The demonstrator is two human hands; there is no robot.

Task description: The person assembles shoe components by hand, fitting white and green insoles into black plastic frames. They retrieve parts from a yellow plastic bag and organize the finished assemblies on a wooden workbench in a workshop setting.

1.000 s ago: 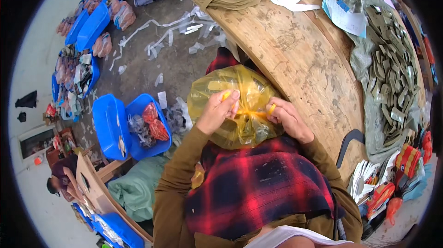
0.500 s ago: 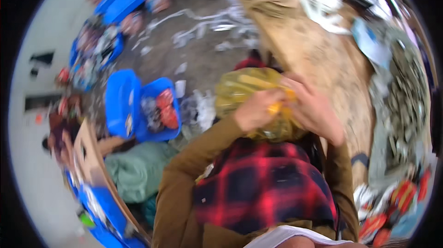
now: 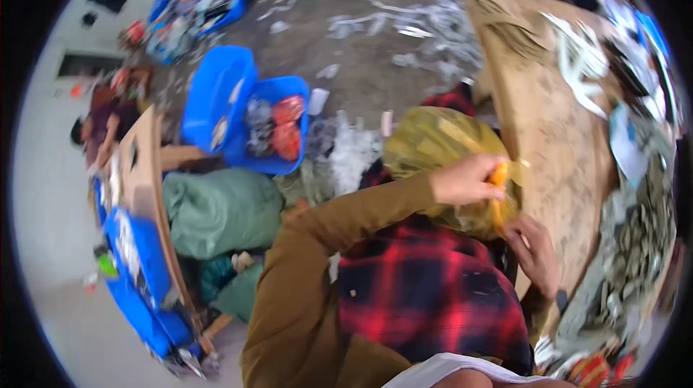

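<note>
A full, see-through yellow plastic bag (image 3: 433, 139) rests at my lap, beside the table edge. Its gathered neck is twisted into a bright orange-yellow strand. My left hand (image 3: 465, 180) is closed on the upper part of this strand, with thumb and fingers pinched together. Nearer my body, my right hand (image 3: 533, 249) grips the lower end of the strand between thumb and fingers. The strand stretches between both hands. What fills the bag cannot be made out.
A wooden table (image 3: 556, 142) stands at my right, bearing white straps (image 3: 581, 59) and a heap of grey-green pieces (image 3: 632, 243). At left are blue bins (image 3: 278, 92) with red and clear bags, and a stuffed green sack (image 3: 224, 211). White scraps (image 3: 354, 150) litter the floor. Another person (image 3: 112, 124) sits far left.
My hands have drawn apart: the right has come down toward my body while the left stays higher, stretching the bag's neck. The whole view has swung, shifting the bins and table rightward.
</note>
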